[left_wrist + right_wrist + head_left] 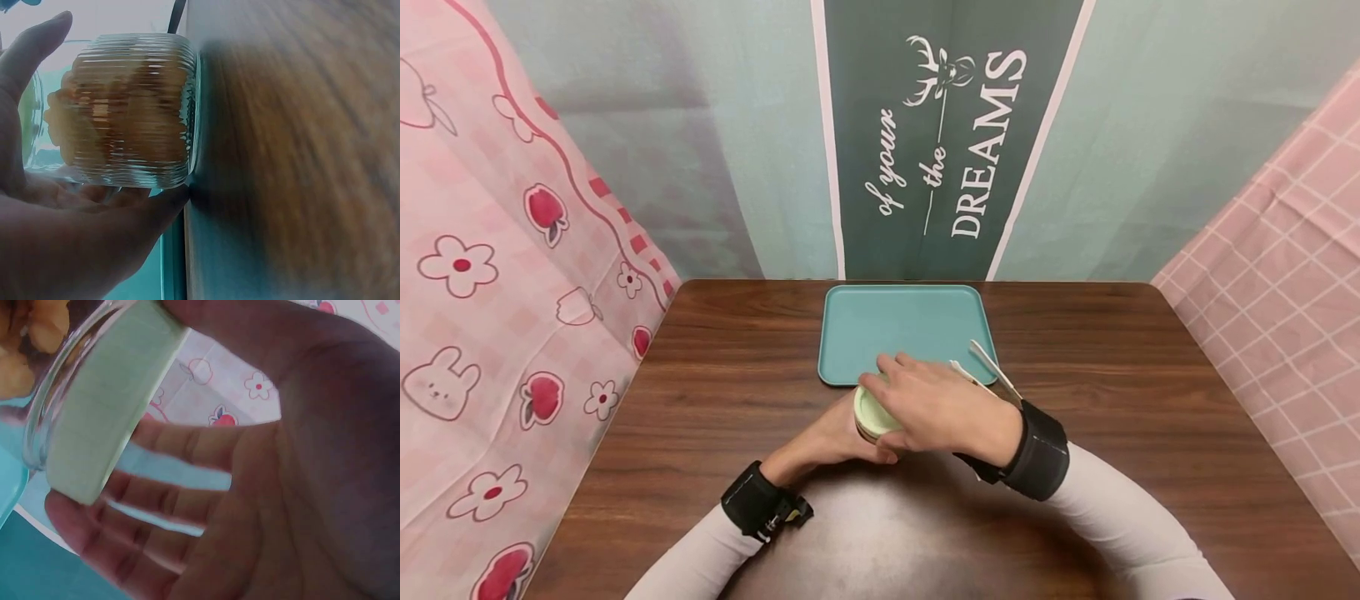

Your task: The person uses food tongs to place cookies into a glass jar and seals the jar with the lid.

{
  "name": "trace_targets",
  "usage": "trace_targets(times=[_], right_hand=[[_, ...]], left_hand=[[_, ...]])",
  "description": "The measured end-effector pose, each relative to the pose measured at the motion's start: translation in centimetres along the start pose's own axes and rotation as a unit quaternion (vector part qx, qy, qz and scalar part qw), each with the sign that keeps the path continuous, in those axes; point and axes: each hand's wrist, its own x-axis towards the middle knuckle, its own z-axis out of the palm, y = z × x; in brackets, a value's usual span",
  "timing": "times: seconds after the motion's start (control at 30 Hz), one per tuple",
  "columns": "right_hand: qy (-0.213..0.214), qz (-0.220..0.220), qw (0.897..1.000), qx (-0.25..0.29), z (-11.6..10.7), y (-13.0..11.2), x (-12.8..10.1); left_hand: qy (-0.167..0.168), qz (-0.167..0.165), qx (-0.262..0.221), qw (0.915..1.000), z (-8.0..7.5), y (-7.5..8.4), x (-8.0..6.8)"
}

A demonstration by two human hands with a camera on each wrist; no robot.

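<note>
A ribbed glass jar (134,109) with orange-brown food inside stands on the wooden table (715,400), just in front of the teal tray (902,321). Its pale green lid (871,415) is on. My left hand (831,437) wraps the jar's body from the near side, thumb (31,56) on one flank and fingers (144,212) on the other. From above, my right hand (936,408) covers the lid (106,412), and its thumb and fingers (75,515) curl round the rim. The right hand hides most of the jar in the head view.
Two white utensils (992,367) lie at the tray's front right corner, just behind my right wrist. Patterned pink cloth hangs along both sides of the table, and a green banner (947,142) hangs behind it.
</note>
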Motion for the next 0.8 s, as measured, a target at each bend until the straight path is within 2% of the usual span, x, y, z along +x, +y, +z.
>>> trace_targets(times=[0.3,0.6,0.7,0.8], right_hand=[[0.027,0.082,0.995,-0.042,0.8,-2.0,0.3],[0.079,0.111,0.986,-0.092,1.6,-2.9,0.0],[0.057,0.113,0.989,-0.080,1.4,-2.7,0.0],[0.004,0.100,0.995,-0.028,0.7,-2.1,-0.1]], left_hand=[[0.003,0.011,0.013,0.9999,-0.1,-0.2,-0.1],[0.000,0.021,0.012,0.9997,-0.2,-0.3,-0.1],[-0.001,0.019,0.005,0.9998,-0.2,-0.3,-0.2],[-0.006,0.018,0.003,0.9998,-0.2,-0.2,-0.1]])
